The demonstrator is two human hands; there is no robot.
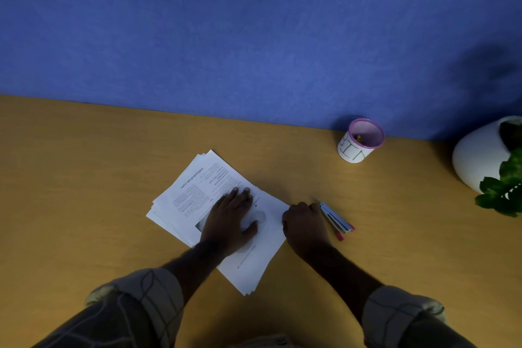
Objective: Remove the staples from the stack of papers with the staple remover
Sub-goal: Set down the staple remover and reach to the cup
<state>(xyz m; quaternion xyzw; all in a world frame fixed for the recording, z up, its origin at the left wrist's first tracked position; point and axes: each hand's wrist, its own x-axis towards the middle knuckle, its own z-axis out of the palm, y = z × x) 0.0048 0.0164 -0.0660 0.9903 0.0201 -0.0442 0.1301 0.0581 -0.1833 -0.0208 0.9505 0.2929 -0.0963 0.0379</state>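
The stack of papers (226,206) lies skewed on the wooden desk (84,178), its sheets fanned slightly at the edges, and the left hand (230,219) presses flat on top of it with fingers straight and spread, pinning the pages. The right hand (303,224) sits just off the stack's right corner with its fingers curled under; whether it pinches a staple, a page corner or nothing is hidden by the knuckles, so its grip cannot be told. The staple remover (336,217), a slim blue-grey tool with pink-red tips, lies on the desk just beside that hand, seemingly touching or nearly touching the fingertips, and is not clearly held. No staple can be made out on the papers at this size, so how many are out and how many remain is unclear; judging by the tool lying on the desk, either a staple has just been pulled and is about to be binned, or the remover is about to be picked up. A white cup with a pink rim (360,141), hand-lettered "BIN", stands well apart near the blue wall (254,22), with something small and yellowish inside. The top page reads "mebooksfree.com" upside down; the finer print is illegible. A white planter (477,158) with green leaves sits at the far right.
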